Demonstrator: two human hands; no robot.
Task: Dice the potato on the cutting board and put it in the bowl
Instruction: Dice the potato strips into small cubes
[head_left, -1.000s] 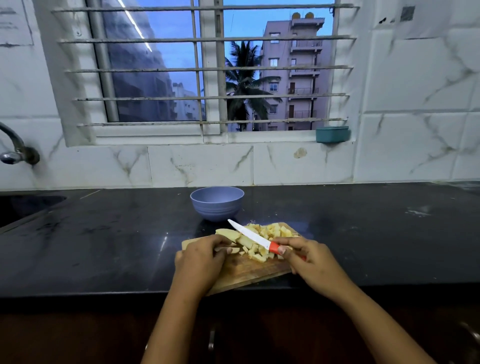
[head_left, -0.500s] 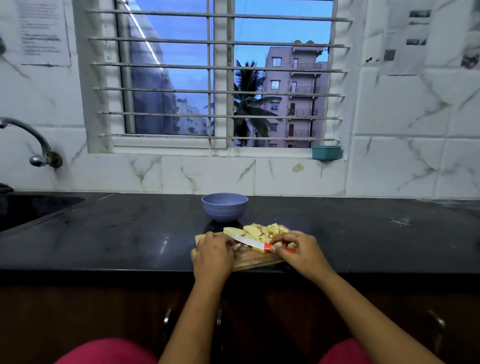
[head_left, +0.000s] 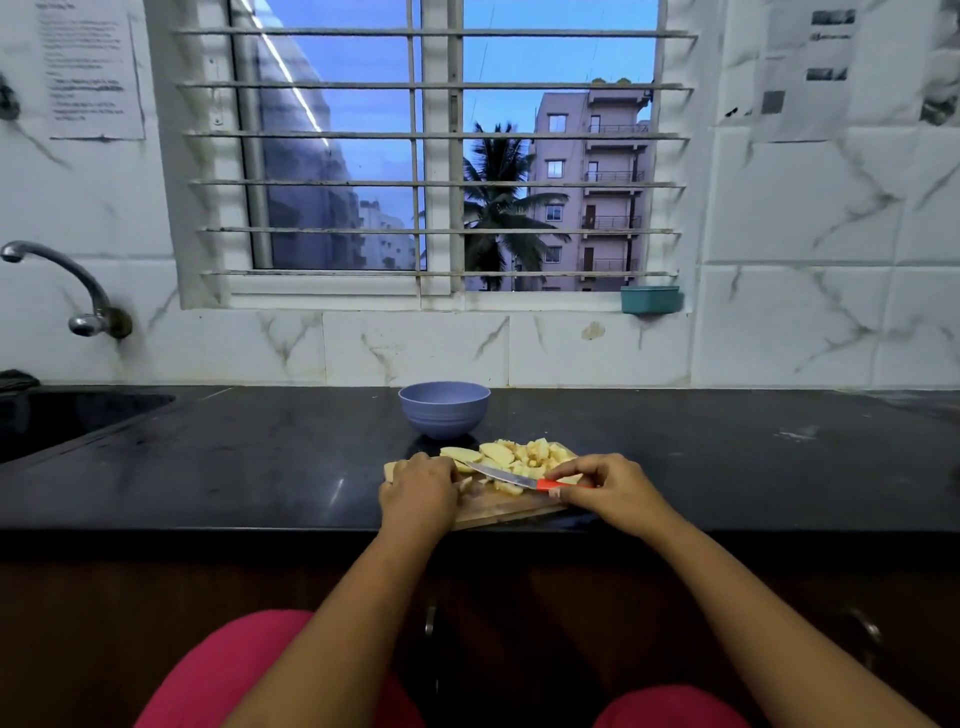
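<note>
Potato (head_left: 519, 457), half diced, lies on the cutting board (head_left: 496, 512), left grip (head_left: 418, 488) curled onto a slice and right grip (head_left: 613, 488) clasping the knife (head_left: 506, 474), whose blade sits near enough those knuckles to nick them if it slips.

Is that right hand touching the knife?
Touching. The head view shows the right hand pinching the red handle of the knife, with its fingers curled round it, above the cutting board.

one bowl (head_left: 444, 415), one knife (head_left: 501, 475), one cutting board (head_left: 498, 508), one tap (head_left: 67, 280); two hands, left hand (head_left: 418, 493) and right hand (head_left: 613, 488); potato pieces (head_left: 524, 454) past counting.
</note>
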